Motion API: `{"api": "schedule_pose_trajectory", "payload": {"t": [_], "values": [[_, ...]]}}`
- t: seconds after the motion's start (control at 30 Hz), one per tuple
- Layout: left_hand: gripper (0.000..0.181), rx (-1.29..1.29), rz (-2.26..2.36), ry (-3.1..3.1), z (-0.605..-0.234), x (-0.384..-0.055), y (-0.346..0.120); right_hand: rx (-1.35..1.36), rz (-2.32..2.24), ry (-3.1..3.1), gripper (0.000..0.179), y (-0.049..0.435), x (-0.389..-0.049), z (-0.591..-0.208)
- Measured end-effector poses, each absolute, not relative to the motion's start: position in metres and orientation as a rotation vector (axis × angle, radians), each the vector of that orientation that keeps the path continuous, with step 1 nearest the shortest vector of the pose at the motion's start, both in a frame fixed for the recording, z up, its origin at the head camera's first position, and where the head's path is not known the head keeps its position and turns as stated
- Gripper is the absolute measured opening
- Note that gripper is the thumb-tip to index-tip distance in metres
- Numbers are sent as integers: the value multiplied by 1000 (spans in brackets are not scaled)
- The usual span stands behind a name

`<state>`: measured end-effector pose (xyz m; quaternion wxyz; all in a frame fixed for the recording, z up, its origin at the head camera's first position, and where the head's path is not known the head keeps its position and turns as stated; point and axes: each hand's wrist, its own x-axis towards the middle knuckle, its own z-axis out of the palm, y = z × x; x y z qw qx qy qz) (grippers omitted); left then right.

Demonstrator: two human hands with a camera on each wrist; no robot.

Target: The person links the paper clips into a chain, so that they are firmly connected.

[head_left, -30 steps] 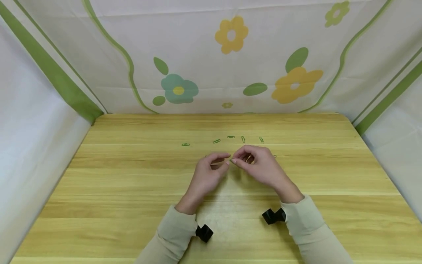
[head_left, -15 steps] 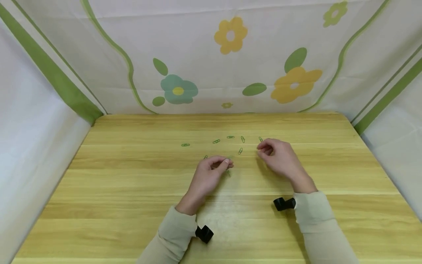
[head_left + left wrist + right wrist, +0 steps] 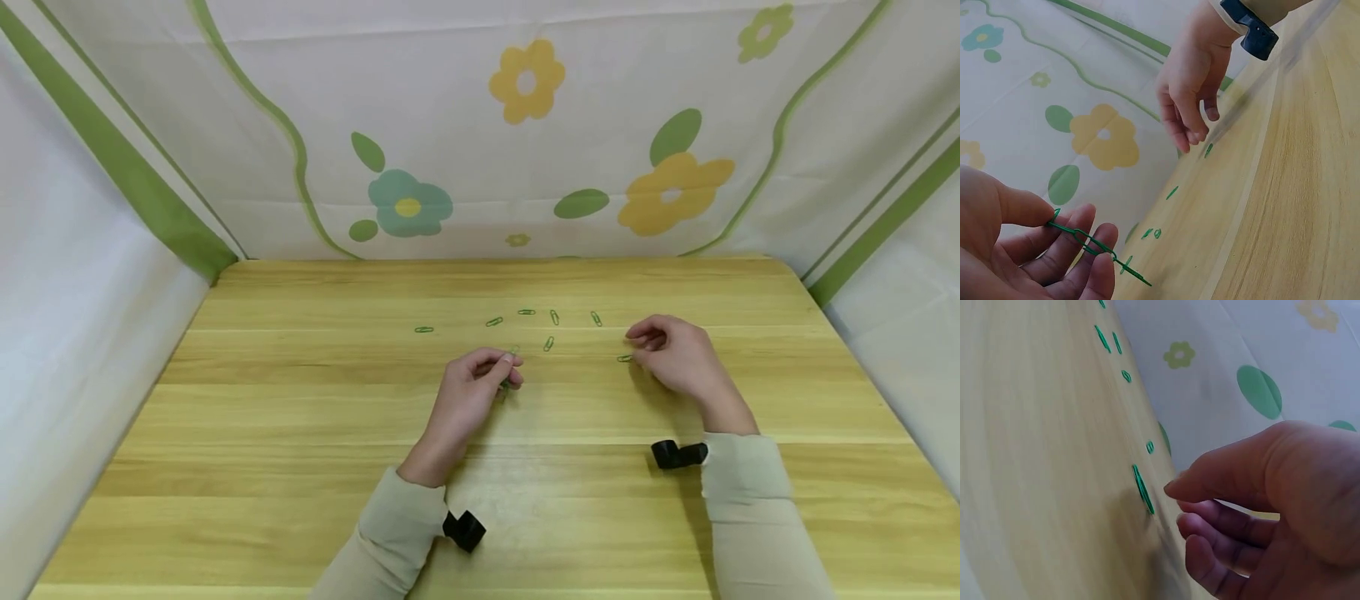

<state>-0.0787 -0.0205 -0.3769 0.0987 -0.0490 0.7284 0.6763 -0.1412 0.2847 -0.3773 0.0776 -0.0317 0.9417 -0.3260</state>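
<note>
The person's left hand (image 3: 467, 396) is hovering over the middle of the desk (image 3: 300, 417), about midway between its left and right edges. Its thumb and a finger are pinching one end of a chain of green paper clips (image 3: 1100, 245), and the chain is slanting across the other fingers. The number of links is hard to tell.

The right hand (image 3: 678, 358) is hovering nearer the desk's right edge. Its fingers are bending loosely, with the thumb apart from them, and are grasping nothing. Just below the thumb a single paper clip (image 3: 1143, 489) is lying on the wood, near the hand but not touching it.

Six more loose clips are lying between the hands and the desk's far edge. The leftmost clip (image 3: 423, 329) is lying nearly parallel to that edge, well apart from the others. A slanted clip (image 3: 493, 322), a level clip (image 3: 527, 312) and two clips pointing toward the edge (image 3: 554, 317) (image 3: 596, 318) are following to the right. The sixth clip (image 3: 549, 343) is resting a little closer to the desk's near edge.

A white flowered cloth (image 3: 465, 100) is hanging beyond the far edge. Beige sleeves (image 3: 750, 483) are covering both forearms, and a black camera (image 3: 465, 531) is sitting at each wrist.
</note>
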Motion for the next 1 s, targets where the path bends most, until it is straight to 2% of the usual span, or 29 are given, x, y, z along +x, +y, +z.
{"api": "schedule_pose_trajectory", "payload": {"t": [0.27,0.63,1.0], "values": [[27,-137,2021,2123,-378,-78,-20,-102,-896,2769,28,294,-141,-380],[27,-141,2029,2108,-378,-79,-20,-171,-890,2750,12,283,-139,-381],[29,-122,2001,2117,-379,-78,-19,-228,-1156,2636,14,255,-138,-384]]}}
